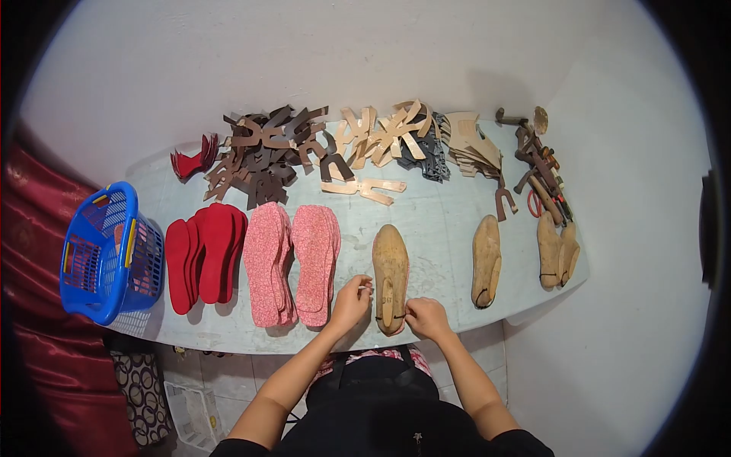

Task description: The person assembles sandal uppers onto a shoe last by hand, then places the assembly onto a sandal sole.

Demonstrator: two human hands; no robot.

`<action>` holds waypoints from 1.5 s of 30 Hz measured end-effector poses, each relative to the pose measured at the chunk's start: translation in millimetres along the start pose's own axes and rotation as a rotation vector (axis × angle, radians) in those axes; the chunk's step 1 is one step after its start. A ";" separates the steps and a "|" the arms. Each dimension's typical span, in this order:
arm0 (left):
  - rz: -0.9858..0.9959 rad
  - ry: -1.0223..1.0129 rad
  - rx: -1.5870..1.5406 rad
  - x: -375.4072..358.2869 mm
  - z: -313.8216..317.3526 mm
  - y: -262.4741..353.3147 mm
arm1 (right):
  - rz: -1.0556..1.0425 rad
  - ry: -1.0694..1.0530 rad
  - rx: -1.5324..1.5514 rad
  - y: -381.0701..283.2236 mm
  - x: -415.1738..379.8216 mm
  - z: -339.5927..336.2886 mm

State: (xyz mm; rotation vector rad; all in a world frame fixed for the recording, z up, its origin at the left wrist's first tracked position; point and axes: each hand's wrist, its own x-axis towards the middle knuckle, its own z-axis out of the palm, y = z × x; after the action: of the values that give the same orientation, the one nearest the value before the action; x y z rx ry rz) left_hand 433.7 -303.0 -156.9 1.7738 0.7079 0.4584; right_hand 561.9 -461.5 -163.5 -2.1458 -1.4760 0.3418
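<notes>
A wooden shoe last (390, 270) lies sole-up on the pale table (442, 221), with a pink patterned insole under it. My left hand (352, 301) touches its near left side, fingers pinched at the edge. At the heel end, my right hand (428, 317) has its fingers curled against the last. A thin dark band crosses the last near the heel. Whether either hand holds something small is too fine to tell.
Stacks of pink insoles (293, 263) and red insoles (204, 255) lie to the left, beside a blue basket (106, 255). More wooden lasts (486, 260) (556, 251) lie right. Brown and tan leather cut pieces (266, 156) (384, 137) and tools (541, 171) line the back.
</notes>
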 end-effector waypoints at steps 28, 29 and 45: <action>-0.515 0.124 -0.569 60.0 58.3 29.0 | 0.382 -0.001 0.526 37.6 93.7 16.4; -0.512 0.138 -0.572 60.4 61.8 28.1 | 0.370 -0.009 0.526 40.5 93.3 16.4; -0.433 0.039 -0.268 116.4 89.5 7.4 | 0.315 0.050 0.411 92.6 115.2 -42.4</action>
State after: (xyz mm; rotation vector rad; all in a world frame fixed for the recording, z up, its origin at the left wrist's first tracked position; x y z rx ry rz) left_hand 578.0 -291.2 -182.2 1.3175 0.9809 0.2772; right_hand 699.2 -392.3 -168.8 -2.0224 -0.9361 0.6373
